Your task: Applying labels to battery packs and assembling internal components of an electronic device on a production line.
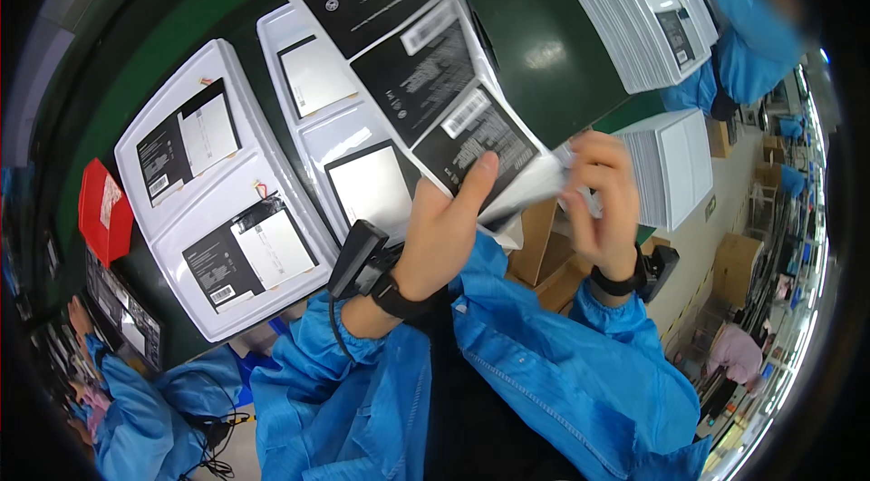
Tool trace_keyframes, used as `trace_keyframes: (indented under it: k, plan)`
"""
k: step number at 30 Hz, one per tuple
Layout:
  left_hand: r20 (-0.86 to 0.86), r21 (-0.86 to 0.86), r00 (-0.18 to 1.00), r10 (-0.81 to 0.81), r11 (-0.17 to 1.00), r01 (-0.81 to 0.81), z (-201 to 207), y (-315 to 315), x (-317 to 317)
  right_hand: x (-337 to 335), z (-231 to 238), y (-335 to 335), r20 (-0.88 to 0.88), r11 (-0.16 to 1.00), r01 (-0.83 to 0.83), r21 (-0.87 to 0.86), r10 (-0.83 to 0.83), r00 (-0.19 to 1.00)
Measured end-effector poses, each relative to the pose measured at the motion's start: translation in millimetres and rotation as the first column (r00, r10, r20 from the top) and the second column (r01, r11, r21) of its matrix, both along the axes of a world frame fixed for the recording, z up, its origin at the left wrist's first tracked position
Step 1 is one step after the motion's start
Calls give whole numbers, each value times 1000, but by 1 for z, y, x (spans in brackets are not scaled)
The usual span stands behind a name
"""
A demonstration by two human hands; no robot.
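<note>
At the far left, a red packet (102, 209) lies on the green table (535, 46), near the table's edge. Just right of it sits a white moulded tray (154, 236) with two compartments, each holding a flat white panel with a black label beside it. A second white tray (299, 132) lies next to the first, also with two compartments; the upper one holds a white panel, the lower one a white panel in a dark frame (370, 184).

Right of centre, the left hand (444, 227) grips the lower end of a long black label strip (408, 55), its thumb pressed flat on the lowest black label and the fingers curled beneath. The strip runs from the hands up and to the left, over the second tray, to the upper edge of the view. A black band with a small black device is worn on the left wrist.

The right hand (603, 200) pinches the strip's white lower-right corner between the fingertips, touching the same end that the left hand holds. It also wears a black wristband. Both forearms are in blue sleeves.

Behind the right hand stands a stack of white sheets (675, 164); a larger stack of white sheets (634, 9) lies on the table at upper right. A co-worker in blue (748, 28) is at the far upper right.
</note>
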State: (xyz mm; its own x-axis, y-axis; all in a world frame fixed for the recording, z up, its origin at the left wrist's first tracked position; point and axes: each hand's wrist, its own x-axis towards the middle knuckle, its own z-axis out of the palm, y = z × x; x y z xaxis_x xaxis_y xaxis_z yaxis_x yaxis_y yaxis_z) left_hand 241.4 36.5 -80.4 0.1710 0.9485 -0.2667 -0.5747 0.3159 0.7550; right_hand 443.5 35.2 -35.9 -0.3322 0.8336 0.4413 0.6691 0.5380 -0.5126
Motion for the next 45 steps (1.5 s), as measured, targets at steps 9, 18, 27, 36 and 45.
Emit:
trace_keyframes:
  k: [9,18,27,36,45]
  plan:
    - [-417,574,843,340,818,-46,9,-16,-41,-63,23,-6,-835,957,268,-107,-233,499]
    - [-768,22,626,-134,972,235,57,-6,-138,-120,12,40,-429,985,-152,-84,102,897]
    - [-948,317,175,266,842,437,55,56,-195,-157,-13,105,-445,779,-233,-582,-65,893]
    - [-797,448,-35,603,629,635,-17,108,-218,-180,-58,140,-447,653,-65,-754,-438,779]
    - [-798,440,-60,599,649,621,-22,103,-218,-186,-73,140,-427,697,-40,-716,-392,815]
